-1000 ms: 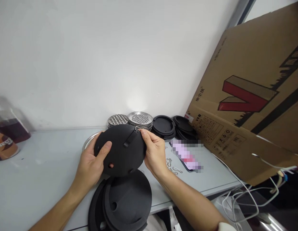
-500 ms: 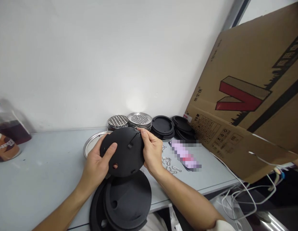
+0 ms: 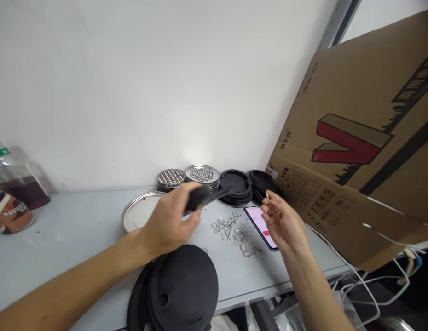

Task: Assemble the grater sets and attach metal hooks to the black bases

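Note:
My left hand point(image 3: 172, 218) grips a thin black disc point(image 3: 200, 197) between thumb and fingers. The disc is tilted nearly edge-on and a little blurred, above the table behind the black lids. My right hand point(image 3: 286, 225) is apart from it, over the phone point(image 3: 260, 223). Its thumb and forefinger pinch a small shiny wire clip point(image 3: 268, 197), mostly hidden by the fingers. Several loose wire clips point(image 3: 225, 226) lie on the table between the hands. Below my left hand rests a stack of round black lids point(image 3: 188, 285) with holes in them.
Behind my hands stand stacks of metal grater discs point(image 3: 170, 177), perforated metal discs point(image 3: 202, 174) and black lids point(image 3: 235, 183). A metal-rimmed round plate point(image 3: 131, 216) lies left of them. A bottle point(image 3: 26, 184) and a Nescafé container point(image 3: 12, 211) stand far left, a large carton point(image 3: 359, 193) right.
My right hand has left the disc's edge and moved right, over the phone. My left hand has turned the disc from facing me to nearly edge-on and shifted it slightly right.

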Tool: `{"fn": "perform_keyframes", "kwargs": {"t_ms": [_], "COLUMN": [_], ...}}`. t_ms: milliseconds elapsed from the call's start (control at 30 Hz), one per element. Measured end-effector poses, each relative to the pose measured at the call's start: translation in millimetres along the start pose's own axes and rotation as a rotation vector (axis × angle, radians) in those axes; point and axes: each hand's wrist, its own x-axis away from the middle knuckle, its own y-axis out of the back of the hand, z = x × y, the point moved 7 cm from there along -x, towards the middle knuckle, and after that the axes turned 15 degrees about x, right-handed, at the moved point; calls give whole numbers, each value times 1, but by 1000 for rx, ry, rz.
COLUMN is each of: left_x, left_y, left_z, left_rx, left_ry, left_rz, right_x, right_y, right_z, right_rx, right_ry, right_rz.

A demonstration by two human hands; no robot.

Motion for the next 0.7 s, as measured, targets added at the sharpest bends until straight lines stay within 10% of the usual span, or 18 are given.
{"fn": "perform_keyframes", "kwargs": {"t_ms": [167, 300, 700], "left_x": [-4, 13, -1], "left_y": [-97, -140, -68], "left_z": [-48, -52, -16], "left_rx": [-280, -376, -272], "left_ry": [-648, -877, -430], "left_rz": [437, 611, 385], "right_x": [40, 67, -96], "right_y": [22, 17, 47], "right_z": [-56, -63, -40], "right_rx": [-142, -155, -110], "right_ry": [-489, -616, -425], "right_rz": [236, 329, -17]}}
